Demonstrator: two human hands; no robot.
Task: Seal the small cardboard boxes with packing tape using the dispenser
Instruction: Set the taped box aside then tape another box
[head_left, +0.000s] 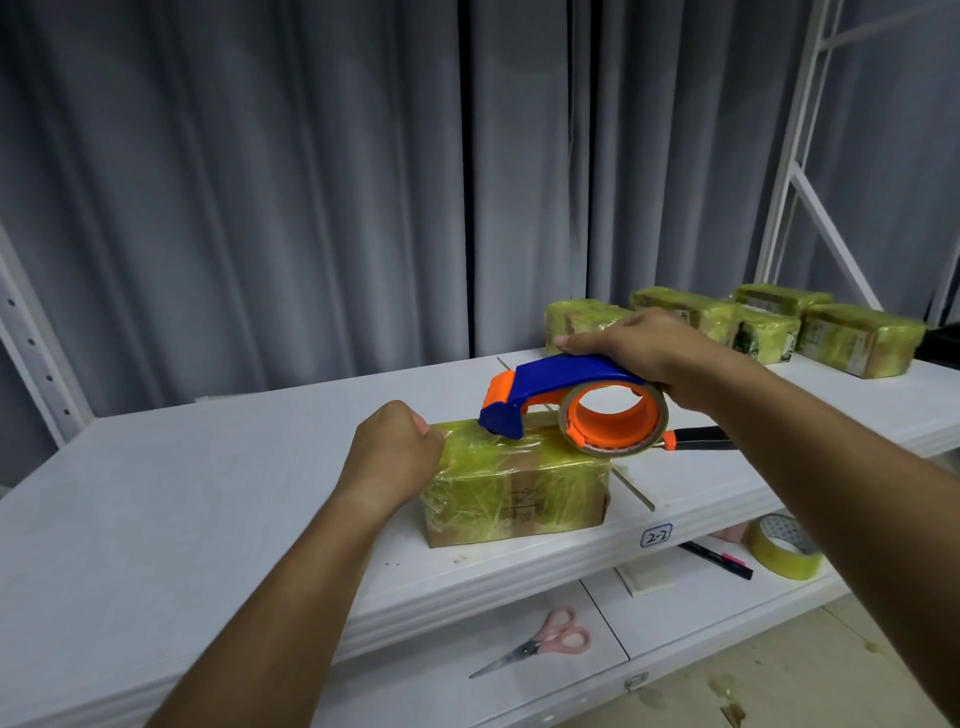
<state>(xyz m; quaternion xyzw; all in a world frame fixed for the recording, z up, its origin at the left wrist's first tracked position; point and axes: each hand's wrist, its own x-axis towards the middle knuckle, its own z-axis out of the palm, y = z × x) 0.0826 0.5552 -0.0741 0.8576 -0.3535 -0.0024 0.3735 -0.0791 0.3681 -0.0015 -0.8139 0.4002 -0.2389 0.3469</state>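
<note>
Right hand grips the dispenser, nose on a box at the shelf front edge; left hand, fingers curled, steadies its end. Taped boxes behind suggest late progress.

Single head-worn wide-angle view, looking forward and down, close over a white shelf, curtain behind
</note>
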